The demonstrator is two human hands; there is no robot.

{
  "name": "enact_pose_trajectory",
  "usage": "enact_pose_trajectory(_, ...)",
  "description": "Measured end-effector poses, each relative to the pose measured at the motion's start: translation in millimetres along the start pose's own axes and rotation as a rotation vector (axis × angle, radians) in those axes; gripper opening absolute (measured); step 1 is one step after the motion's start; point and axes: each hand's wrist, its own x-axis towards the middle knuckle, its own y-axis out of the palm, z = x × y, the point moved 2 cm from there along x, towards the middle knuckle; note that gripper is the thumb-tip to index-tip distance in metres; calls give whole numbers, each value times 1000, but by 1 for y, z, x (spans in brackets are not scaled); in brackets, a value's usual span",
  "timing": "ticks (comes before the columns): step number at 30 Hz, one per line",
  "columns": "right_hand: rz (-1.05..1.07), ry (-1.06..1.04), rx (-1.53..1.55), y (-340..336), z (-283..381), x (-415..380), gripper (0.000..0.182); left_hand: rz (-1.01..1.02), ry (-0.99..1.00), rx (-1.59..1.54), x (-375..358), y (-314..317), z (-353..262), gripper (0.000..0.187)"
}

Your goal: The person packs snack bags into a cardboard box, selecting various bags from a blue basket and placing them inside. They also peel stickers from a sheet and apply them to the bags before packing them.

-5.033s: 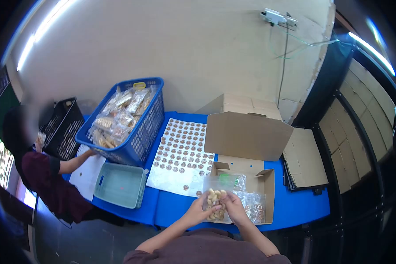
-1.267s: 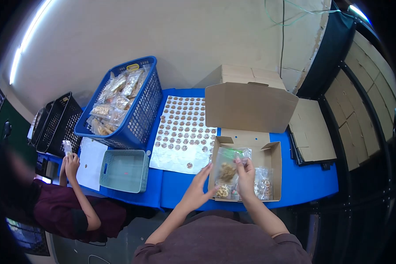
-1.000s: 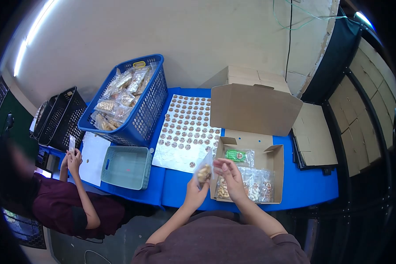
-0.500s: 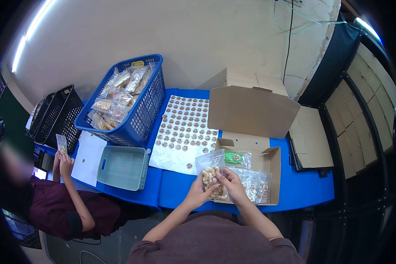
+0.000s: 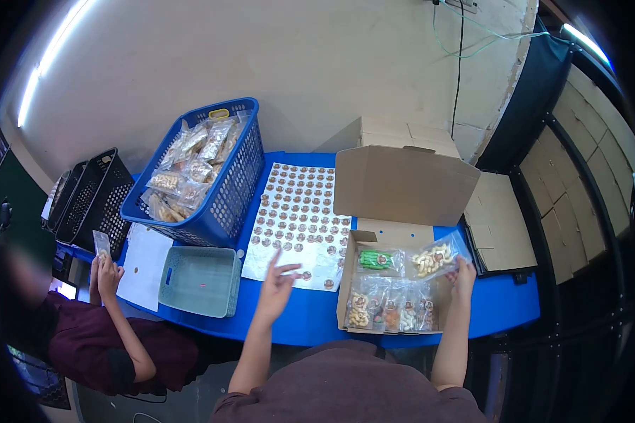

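My right hand [image 5: 463,278] grips the corner of a clear bag of cashews [image 5: 432,260] at the right rear of an open cardboard box [image 5: 442,319]. Beside that bag, in the box's left rear, lies a bag of green sticks [image 5: 378,260]. Several more clear snack bags [image 5: 395,304] fill the front of the box, some with round labels. My left hand [image 5: 275,290] is off to the left with its fingers spread, holding nothing. It hovers by the lower end of a white sheet of round brown stickers [image 5: 289,211]; contact with the sheet cannot be told.
A blue basket [image 5: 241,180] full of snack bags stands behind a pale green tray [image 5: 197,310]. Black crates [image 5: 95,201] are farther left. At the left a co-worker [image 5: 113,331] holds a small clear bag [image 5: 102,244]. Flat cardboard [image 5: 501,225] is stacked right of the box.
Both hands held the cashew bag in front of the box. My left hand has let go and moved left to the sticker sheet; my right hand has carried the bag to the box's rear right.
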Motion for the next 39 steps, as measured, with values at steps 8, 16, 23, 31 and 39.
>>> enact_pose_trajectory(8, -86, 188, -214, -10, -72, -9, 43, -317, 68, 3, 13, -48, -28, 45)
enact_pose_trajectory(16, 18, -470, -833, -3, -43, -12, 35, -718, 456, 481, 39, -94, -104, 32)
enact_pose_trajectory(23, 23, -592, -956, -8, -35, -11, 43, -668, 58, 1245, 120, -202, -95, 50)
enact_pose_trajectory(31, -167, -720, -832, -10, 34, 3, 28, -444, -344, 1194, 231, -306, -129, 85)
enact_pose_trajectory(39, -90, -766, -938, 3, 28, 7, 18, 145, -520, 1283, 298, -283, -89, 61)
